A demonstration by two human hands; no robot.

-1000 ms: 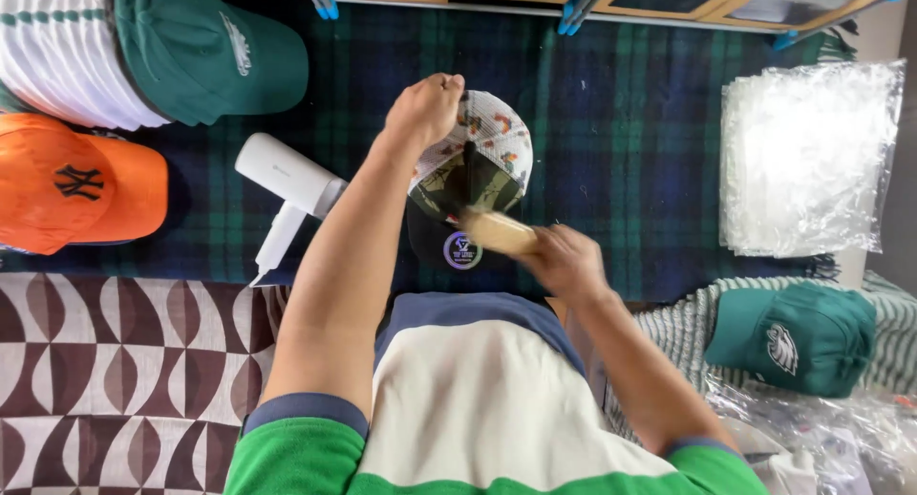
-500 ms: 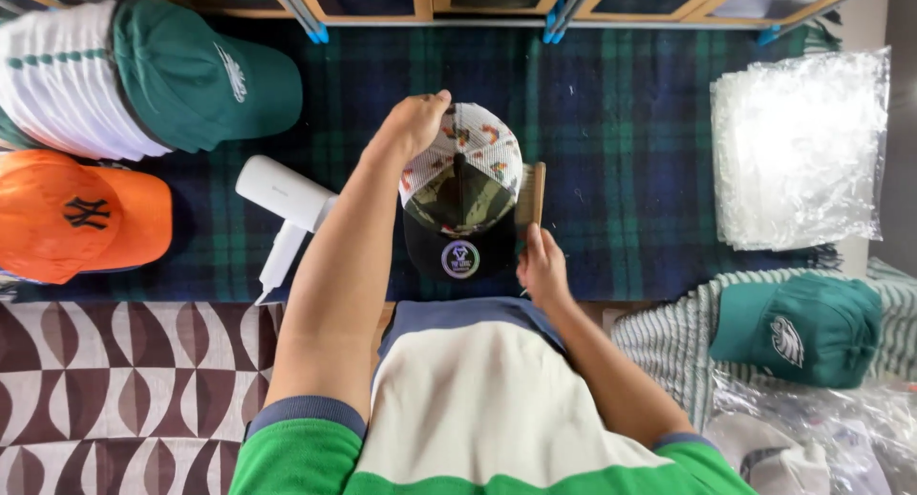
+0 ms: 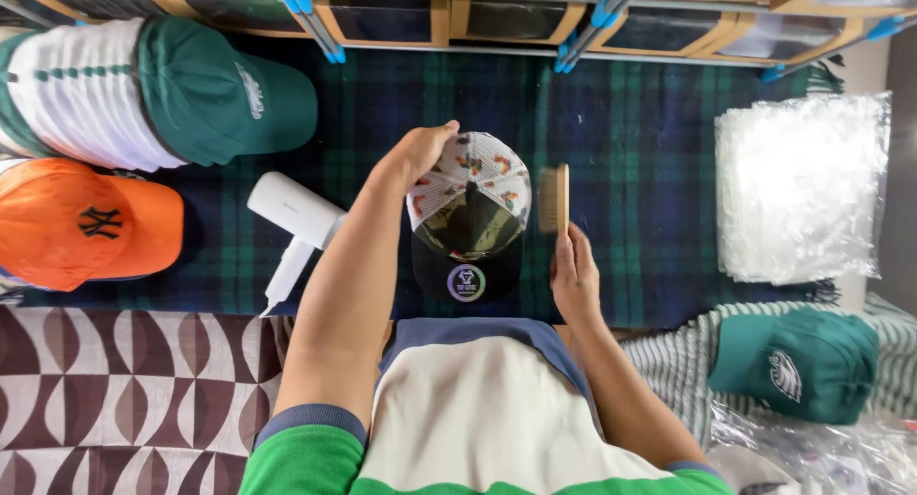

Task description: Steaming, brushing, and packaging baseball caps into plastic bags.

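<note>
A cap (image 3: 470,218) with a patterned white crown, camouflage front and black brim with a round sticker lies on the dark plaid blanket (image 3: 630,141). My left hand (image 3: 423,149) grips the back of its crown. My right hand (image 3: 573,270) holds a small wooden brush (image 3: 555,198) upright, just to the right of the cap, bristles facing the cap.
A white hair dryer (image 3: 292,222) lies left of the cap. An orange cap (image 3: 81,223) and a green cap (image 3: 224,101) on stacked caps sit at the left. A stack of clear plastic bags (image 3: 798,184) lies right; another green cap (image 3: 798,361) lower right. Wooden shelving (image 3: 449,12) runs along the top.
My right hand has carried the brush from the cap's front brim out to the cap's right side and turned it upright. The left hand stays on the crown.
</note>
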